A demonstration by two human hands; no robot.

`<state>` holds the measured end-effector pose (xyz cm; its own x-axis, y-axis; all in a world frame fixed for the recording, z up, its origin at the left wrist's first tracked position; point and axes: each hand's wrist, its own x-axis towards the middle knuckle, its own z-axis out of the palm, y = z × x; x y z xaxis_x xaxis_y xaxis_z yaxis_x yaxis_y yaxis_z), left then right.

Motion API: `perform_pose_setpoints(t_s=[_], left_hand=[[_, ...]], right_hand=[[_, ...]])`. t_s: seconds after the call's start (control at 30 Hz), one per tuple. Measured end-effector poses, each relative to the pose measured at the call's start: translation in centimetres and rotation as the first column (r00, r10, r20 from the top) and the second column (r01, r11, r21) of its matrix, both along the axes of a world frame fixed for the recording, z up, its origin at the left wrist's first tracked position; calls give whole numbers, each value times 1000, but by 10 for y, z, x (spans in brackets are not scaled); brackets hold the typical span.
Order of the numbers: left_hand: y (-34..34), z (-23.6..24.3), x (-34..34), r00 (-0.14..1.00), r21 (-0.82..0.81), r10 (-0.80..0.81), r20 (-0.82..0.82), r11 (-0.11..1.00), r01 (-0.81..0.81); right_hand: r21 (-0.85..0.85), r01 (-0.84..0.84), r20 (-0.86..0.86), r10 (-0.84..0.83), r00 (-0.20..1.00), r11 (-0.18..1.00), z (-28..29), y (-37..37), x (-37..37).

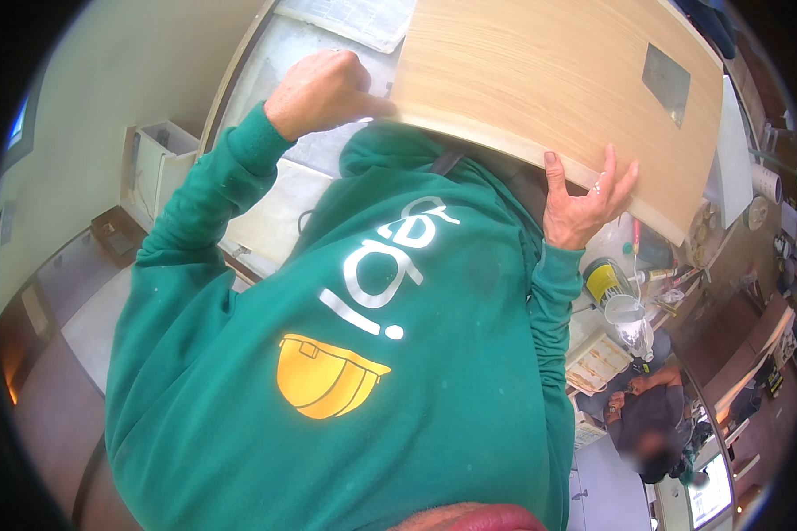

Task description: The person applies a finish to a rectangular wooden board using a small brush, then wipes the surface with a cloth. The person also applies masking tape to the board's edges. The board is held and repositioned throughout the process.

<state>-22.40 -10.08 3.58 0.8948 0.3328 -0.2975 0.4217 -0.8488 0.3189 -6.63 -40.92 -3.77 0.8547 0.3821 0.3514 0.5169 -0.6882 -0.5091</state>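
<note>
A light wood-grain panel (522, 80) with a dark four-sided cutout or inset (667, 84) lies in front of my body, its near edge running toward the lower right. My left hand (323, 93) is closed at the panel's near left corner, one digit stretched to touch it. What its curled fingers hold, if anything, is hidden. My right hand (589, 199) rests on the near edge further right, fingers spread over the panel, with white specks on one finger.
A pale work surface (274, 66) lies under the panel's left side. To the right are a yellow-and-dark can (606, 281), a clear plastic cup (629, 311) and scattered tools. Another person (651, 416) is at the lower right. A white open box (164, 155) stands at left.
</note>
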Motion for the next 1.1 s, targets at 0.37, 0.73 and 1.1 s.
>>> perform_pose_setpoints(t_s=[0.37,0.73,1.1], left_hand=[[0,0,-1,1000,6,-9,26,1000,8],[0,11,-4,998,14,11,56,1000,-11],[-1,3,-3,999,18,3,38,1000,-4]], right_hand=[[3,1,7,-1,1000,1000,2,1,-1],[-6,5,-3,-5,1000,1000,3,1,-2],[-2,9,-12,-9,1000,1000,5,1,-2]])
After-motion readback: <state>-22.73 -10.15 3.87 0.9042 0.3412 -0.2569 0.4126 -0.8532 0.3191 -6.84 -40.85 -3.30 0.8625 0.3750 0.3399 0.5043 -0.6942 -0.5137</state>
